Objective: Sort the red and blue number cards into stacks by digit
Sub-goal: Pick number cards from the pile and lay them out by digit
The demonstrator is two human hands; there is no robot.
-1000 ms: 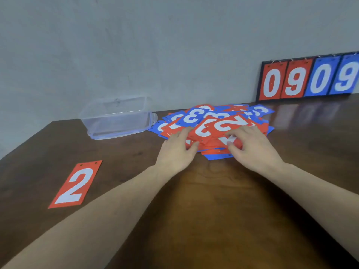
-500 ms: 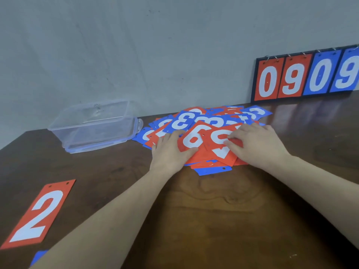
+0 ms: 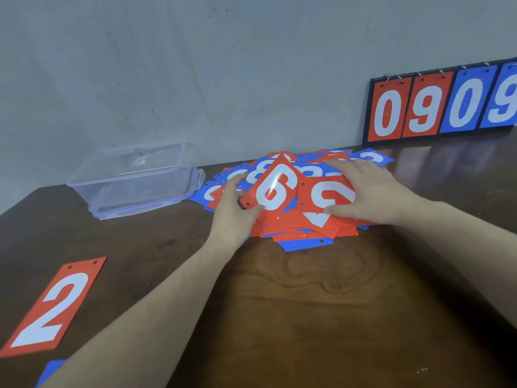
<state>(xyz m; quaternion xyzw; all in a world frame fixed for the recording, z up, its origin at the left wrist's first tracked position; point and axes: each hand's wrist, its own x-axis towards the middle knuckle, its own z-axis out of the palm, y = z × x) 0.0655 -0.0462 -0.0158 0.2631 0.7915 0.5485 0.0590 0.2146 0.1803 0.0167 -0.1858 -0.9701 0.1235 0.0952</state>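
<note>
Head view: left grip (image 3: 233,208) pinches a tilted red 6 card (image 3: 272,189); right grip (image 3: 369,191) presses flat on the red-blue pile (image 3: 305,233).

Red 6 card (image 3: 272,189) tilts atop the mixed pile (image 3: 305,228); red 2 card (image 3: 53,306) lies apart

You have a dark brown wooden tabletop (image 3: 321,298) under everything, with swirly wood marks in it. A clear plastic box (image 3: 134,177) sits on it, far to the left of your left hand and close to the wall. It looks like it rests on a lid with a blue edge. Behind it all is a plain grey wall (image 3: 223,65) with little dark specks. A flip scoreboard (image 3: 442,103) leans on that wall, past your right hand, showing 0, 9, 0, 9.
</note>
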